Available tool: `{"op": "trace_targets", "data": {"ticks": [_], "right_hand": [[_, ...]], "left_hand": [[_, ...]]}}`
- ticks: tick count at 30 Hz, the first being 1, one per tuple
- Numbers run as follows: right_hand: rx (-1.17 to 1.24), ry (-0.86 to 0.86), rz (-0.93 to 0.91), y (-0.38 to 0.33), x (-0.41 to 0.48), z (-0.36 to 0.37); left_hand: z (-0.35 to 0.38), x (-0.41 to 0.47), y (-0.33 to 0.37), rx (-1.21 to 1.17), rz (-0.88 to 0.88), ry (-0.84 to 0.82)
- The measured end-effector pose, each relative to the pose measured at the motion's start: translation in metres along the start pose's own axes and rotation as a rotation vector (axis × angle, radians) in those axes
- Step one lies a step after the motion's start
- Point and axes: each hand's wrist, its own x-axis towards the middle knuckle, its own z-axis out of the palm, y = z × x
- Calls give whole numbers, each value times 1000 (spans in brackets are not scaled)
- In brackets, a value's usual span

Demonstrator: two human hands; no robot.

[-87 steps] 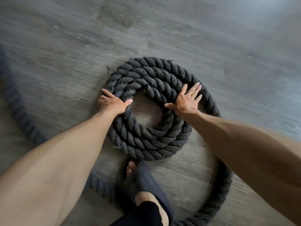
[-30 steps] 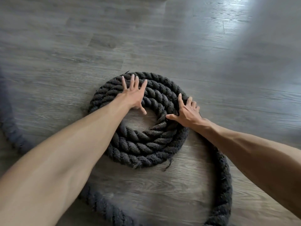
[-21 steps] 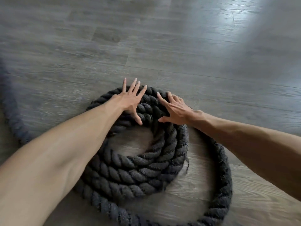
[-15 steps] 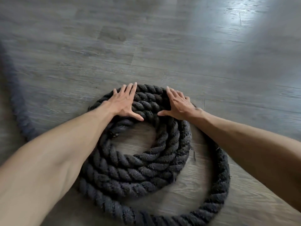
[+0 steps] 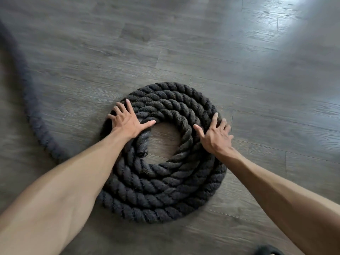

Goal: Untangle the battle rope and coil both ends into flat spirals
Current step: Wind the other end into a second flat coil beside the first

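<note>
A thick black battle rope lies wound into a flat spiral coil [image 5: 161, 190] on the wooden floor, with a bare round gap at its centre. The rope's capped end [image 5: 142, 144] sits at the inner left edge of that gap. My left hand [image 5: 127, 122] rests flat on the coil's left side, fingers spread, thumb pointing toward the gap. My right hand [image 5: 216, 135] presses flat on the coil's right side, fingers apart. The loose rope tail [image 5: 31, 105] runs from under my left forearm up the left side of the floor.
Grey wood-plank floor [image 5: 202, 52] surrounds the coil. A dark slipper tip [image 5: 266, 250] shows at the bottom right edge. Bright glare falls on the floor at the upper right.
Both hands slid from the coil's far edge apart to its left and right sides. The wide outer loop on the right has closed in against the coil, which now lies tighter.
</note>
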Motion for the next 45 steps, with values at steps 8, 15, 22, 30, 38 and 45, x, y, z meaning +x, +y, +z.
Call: {"op": "trace_targets", "data": {"ticks": [8, 15, 22, 30, 38, 45], "right_hand": [[-57, -138, 13, -26, 8, 1], [-102, -181, -164, -80, 43, -4], [-116, -243, -80, -187, -10, 28], [-181, -283, -176, -210, -27, 39], [-347, -339, -478, -281, 88, 26], [-457, -392, -693, -363, 163, 13]], "left_hand": [[-6, -12, -5, -41, -124, -69], [-5, -11, -47, -16, -277, -206], [-7, -2, -135, -59, -460, -349], [-9, 4, -156, -63, -468, -415], [-40, 41, -180, -150, -627, -551], [-56, 75, -189, -265, -814, -621]]}}
